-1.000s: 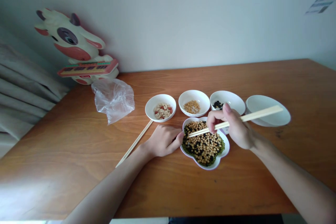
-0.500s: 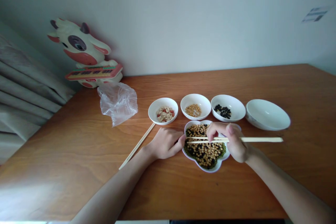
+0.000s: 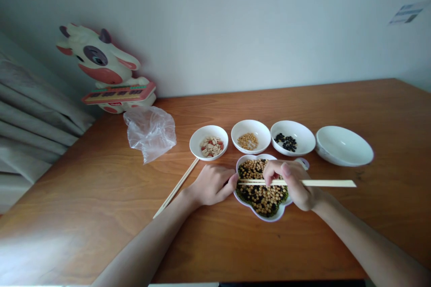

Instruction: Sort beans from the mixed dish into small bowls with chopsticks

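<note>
Right hand (image 3: 292, 184) pinching chopsticks (image 3: 328, 183) flat across mixed beans (image 3: 258, 199) in a flower-shaped dish (image 3: 264, 218), tips over the pile; left hand (image 3: 213, 184) loosely curled at the rim, holding nothing.

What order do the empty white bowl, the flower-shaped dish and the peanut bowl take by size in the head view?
The flower-shaped dish and empty white bowl: about alike, unranked. Smallest: the peanut bowl.

cow-shaped toy (image 3: 99, 60), crumpled plastic bag (image 3: 150, 134), grey curtain (image 3: 30, 116), wooden table (image 3: 84, 215)
</note>
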### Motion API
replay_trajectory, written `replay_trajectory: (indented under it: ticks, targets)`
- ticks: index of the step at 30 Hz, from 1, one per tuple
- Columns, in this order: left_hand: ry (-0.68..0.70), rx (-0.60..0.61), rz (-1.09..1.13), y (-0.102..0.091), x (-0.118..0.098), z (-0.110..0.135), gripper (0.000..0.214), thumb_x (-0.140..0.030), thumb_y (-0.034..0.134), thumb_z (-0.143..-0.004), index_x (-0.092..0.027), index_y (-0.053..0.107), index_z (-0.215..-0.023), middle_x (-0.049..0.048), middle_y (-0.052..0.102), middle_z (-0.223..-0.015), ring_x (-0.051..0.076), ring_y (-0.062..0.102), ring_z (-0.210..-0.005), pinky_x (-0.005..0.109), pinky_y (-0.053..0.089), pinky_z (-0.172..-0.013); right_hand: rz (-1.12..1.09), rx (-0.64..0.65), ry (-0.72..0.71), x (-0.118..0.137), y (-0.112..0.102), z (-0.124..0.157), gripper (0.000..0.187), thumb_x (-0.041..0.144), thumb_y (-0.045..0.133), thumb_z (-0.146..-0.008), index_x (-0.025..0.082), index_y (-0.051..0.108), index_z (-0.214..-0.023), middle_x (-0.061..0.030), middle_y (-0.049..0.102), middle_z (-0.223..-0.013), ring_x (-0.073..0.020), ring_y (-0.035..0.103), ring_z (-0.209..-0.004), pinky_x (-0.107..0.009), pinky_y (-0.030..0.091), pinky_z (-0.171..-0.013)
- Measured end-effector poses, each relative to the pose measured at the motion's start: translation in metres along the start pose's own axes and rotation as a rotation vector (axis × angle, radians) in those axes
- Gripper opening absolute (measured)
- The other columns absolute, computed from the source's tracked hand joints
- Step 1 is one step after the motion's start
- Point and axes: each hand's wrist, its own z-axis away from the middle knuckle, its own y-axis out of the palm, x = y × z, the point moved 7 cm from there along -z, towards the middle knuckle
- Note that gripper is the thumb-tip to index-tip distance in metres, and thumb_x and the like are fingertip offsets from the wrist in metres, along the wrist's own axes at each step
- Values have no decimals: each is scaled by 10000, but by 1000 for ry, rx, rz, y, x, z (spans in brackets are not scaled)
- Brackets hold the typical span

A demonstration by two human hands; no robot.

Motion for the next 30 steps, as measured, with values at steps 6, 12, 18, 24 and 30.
replay_trajectory:
  ticks: [6, 12, 18, 24, 30]
  targets:
    - [-1, -2, 3, 3, 3, 2, 410, -359, 298, -1112, -194, 480, -784, 17, 628, -748, 140, 501, -624, 309, 315, -633, -39, -23, -22, 0, 2, 2, 597, 481, 241, -1121, 193, 680, -837, -57, 670, -787, -195, 623, -740, -362, 453, -737]
    - [-14, 2, -26, 4, 5, 3, 418, -360, 292, -1110, -194, 472, -771, 15, 623, -730, 140, 476, -603, 306, 304, -629, -59, -139, -38, 0, -9, 3, 674, 509, 204, -1120, 205, 692, -767, -42, 676, -728, -186, 628, -688, -351, 443, -685]
    - [-40, 15, -23, 4, 6, 3, 424, -370, 292, -1110, -193, 473, -770, 17, 628, -735, 141, 479, -609, 300, 312, -630, -35, -107, 50, -8, -15, 0, 799, 640, 84, -1073, 209, 657, -719, -36, 636, -687, -190, 568, -648, -353, 403, -651]
    - [-13, 14, -6, 3, 2, 2, 425, -357, 287, -1111, -196, 482, -770, 18, 607, -727, 146, 465, -610, 305, 324, -632, -1, -45, 34, 1, -5, -1, 746, 627, 100, -1080, 204, 632, -770, -44, 626, -733, -196, 567, -693, -352, 400, -672]
    - [-21, 27, 0, 3, 3, 2, 417, -352, 291, -1111, -194, 476, -772, 17, 602, -730, 146, 467, -621, 302, 333, -642, 26, -7, -60, 15, 1, -4, 668, 576, 177, -1101, 195, 633, -797, -51, 641, -762, -187, 584, -719, -345, 430, -727]
